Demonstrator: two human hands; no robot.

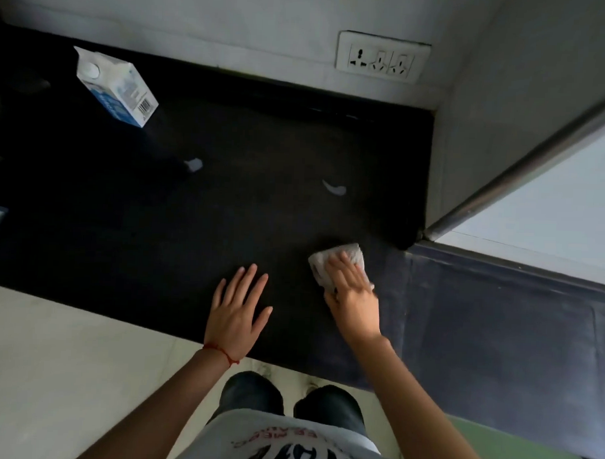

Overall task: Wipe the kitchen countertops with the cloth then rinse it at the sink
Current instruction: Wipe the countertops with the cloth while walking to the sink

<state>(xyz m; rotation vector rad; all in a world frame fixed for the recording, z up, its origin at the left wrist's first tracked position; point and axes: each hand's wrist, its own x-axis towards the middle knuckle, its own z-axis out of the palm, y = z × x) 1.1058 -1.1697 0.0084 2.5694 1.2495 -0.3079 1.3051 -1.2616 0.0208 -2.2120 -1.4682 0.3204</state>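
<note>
A black countertop point(226, 199) fills the middle of the view. My right hand point(352, 293) presses a small folded white cloth point(348, 253) flat on its near right part, fingers spread over the cloth. To the left of it, my left hand point(238, 313) lies palm down on the counter with fingers apart and nothing in it; a red thread circles its wrist. Two small white smears mark the counter farther back, the left smear point(193, 164) and the right smear point(334, 188). No sink is in view.
A white and blue carton point(115, 87) stands at the back left of the counter. A white socket plate point(382, 57) sits on the back wall. A grey wall and a metal-edged panel point(522, 168) close off the right side. Pale floor lies below the counter's front edge.
</note>
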